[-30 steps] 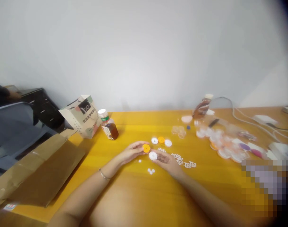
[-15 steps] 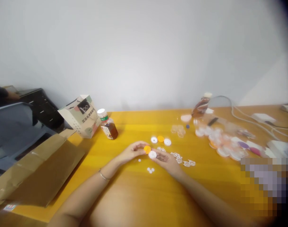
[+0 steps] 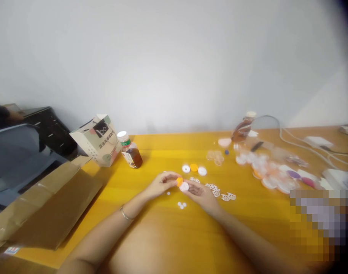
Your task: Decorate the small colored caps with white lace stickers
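Between the fingertips of my left hand (image 3: 161,185) is a small orange disc (image 3: 180,181). My right hand (image 3: 201,195) pinches a white round disc (image 3: 184,187) close against the orange one; the two overlap in view, and whether they are joined I cannot tell. Just beyond the hands lie a white ring-like disc (image 3: 186,168), another orange disc (image 3: 194,167) and a second white disc (image 3: 202,171) in a row. White openwork pieces (image 3: 213,188) are spread beside my right hand. Several tiny white dots (image 3: 181,205) sit on the table below the hands.
A bottle of dark liquid (image 3: 131,152) and a paper bag (image 3: 99,140) stand at the left, by an open cardboard box (image 3: 56,205). On the right are a brown bottle (image 3: 244,127), clear round pieces (image 3: 215,156), a pile of discs (image 3: 265,169) and white cables (image 3: 302,144).
The orange disc has shifted slightly right and turned, now partly covered by the white disc. The white disc's face has tilted a little. Both arms stay nearly in place.
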The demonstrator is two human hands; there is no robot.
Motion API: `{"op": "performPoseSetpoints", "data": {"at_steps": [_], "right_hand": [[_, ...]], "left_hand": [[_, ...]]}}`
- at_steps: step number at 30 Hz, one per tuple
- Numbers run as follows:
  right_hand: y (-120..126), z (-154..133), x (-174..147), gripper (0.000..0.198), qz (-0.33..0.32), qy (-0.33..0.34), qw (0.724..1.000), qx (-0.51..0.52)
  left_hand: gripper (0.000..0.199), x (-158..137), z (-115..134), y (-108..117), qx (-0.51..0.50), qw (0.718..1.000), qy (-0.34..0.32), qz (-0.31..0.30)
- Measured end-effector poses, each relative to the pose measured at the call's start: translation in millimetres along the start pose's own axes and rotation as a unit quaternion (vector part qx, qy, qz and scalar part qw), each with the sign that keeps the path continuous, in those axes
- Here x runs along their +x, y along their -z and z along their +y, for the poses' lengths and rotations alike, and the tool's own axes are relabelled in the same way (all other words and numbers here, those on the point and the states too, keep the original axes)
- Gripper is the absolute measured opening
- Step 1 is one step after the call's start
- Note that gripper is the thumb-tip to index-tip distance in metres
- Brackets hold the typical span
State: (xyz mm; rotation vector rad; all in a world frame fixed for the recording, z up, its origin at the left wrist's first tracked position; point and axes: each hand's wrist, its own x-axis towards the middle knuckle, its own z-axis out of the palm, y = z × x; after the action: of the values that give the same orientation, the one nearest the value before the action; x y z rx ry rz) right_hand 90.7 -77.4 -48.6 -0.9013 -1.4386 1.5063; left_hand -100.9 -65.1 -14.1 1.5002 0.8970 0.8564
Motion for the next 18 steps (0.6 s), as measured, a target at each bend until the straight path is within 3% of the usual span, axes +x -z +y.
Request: {"op": "performPoseSetpoints", "data": {"at_steps": [4, 12, 18], "right_hand": [[0.0, 1.1, 0.0, 0.041, 0.009, -0.001, 1.0, -0.009], [-0.8, 3.7, -1.2, 0.041, 0.016, 0.009, 1.0, -0.013], [-2.0, 0.6, -3.5, 0.04, 0.027, 0.022, 0.998, -0.043]], "left_hand": [[0.032, -0.1, -0.5, -0.6, 0.029, 0.999, -0.025, -0.002], [0.039, -3.5, -0.7, -10.0, 0.043, 0.999, -0.015, -0.007], [0.037, -7.8, 3.3, -17.2, 0.154, 0.985, -0.07, 0.022]]}}
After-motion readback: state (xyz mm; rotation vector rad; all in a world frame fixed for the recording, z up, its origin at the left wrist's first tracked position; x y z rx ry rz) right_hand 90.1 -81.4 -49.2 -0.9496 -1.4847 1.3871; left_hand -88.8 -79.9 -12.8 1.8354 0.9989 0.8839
